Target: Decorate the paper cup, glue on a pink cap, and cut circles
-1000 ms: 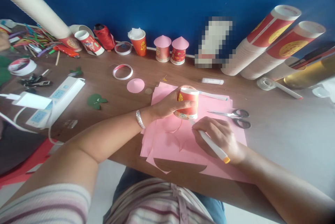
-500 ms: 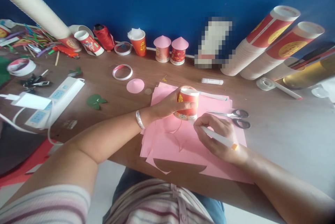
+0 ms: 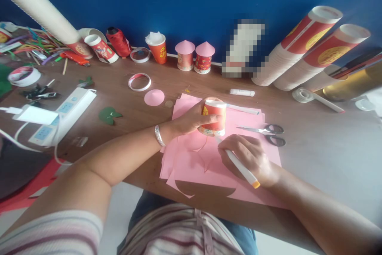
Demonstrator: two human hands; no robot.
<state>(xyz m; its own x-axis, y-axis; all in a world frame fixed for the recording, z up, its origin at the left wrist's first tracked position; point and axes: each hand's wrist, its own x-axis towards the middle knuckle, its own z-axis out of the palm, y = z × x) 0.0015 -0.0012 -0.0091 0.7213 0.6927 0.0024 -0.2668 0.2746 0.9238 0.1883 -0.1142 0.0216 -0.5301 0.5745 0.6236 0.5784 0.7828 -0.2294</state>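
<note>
The left hand (image 3: 193, 119) is closed around the red paper cup (image 3: 215, 111), gripping it from its left side, with the thumb lying across the front. The cup is above the pink paper (image 3: 185, 163) on the bench (image 3: 131, 108), directly in front of the person. Its long axis stands nearly upright; the white end faces up, and the patterned band is at the bottom.

The right hand (image 3: 246, 153) is also closed, and it grips a white pen (image 3: 240, 165) between thumb and fingers, just beside the cup, on its right and nearer to the person. The pen lies slanted: its orange end points toward the person and to the right, while its tip points up and left to the lower edge of the cup. The tip is blurred, so I cannot say surely whether it touches this edge. The scissors (image 3: 270, 129) lie to the right, their blades pointing left toward the cup.
</note>
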